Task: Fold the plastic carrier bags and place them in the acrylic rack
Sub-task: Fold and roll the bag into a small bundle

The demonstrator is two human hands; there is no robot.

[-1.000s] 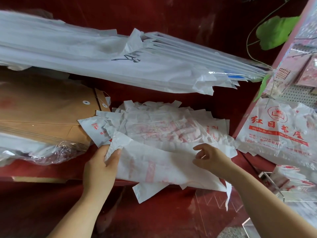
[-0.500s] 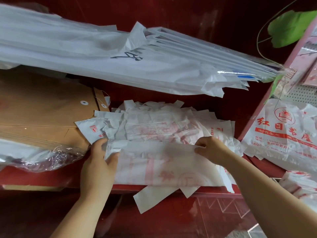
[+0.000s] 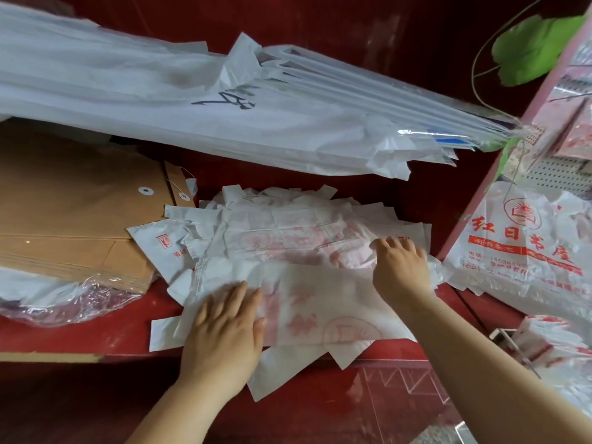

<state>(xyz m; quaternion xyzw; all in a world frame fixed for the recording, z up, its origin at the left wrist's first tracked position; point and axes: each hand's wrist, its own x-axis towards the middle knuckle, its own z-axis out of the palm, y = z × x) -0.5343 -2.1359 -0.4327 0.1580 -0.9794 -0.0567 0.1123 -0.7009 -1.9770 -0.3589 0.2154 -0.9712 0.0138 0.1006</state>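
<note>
Head view showed me one stack of envelopes [image 3: 73, 219] far left. One folded bag [image 3: 320, 302] lay atop one pile [image 3: 288, 225] on the red shelf [image 3: 96, 334], under two hands: left hand [image 3: 224, 328] flat on its left end, right hand [image 3: 400, 270] pressing its right edge, both uncurled.

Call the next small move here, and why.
Probably fold the right end of the bag over toward the left hand. It lies as a long strip on the pile, left hand pressing one end flat, right hand flat at the other.
</note>
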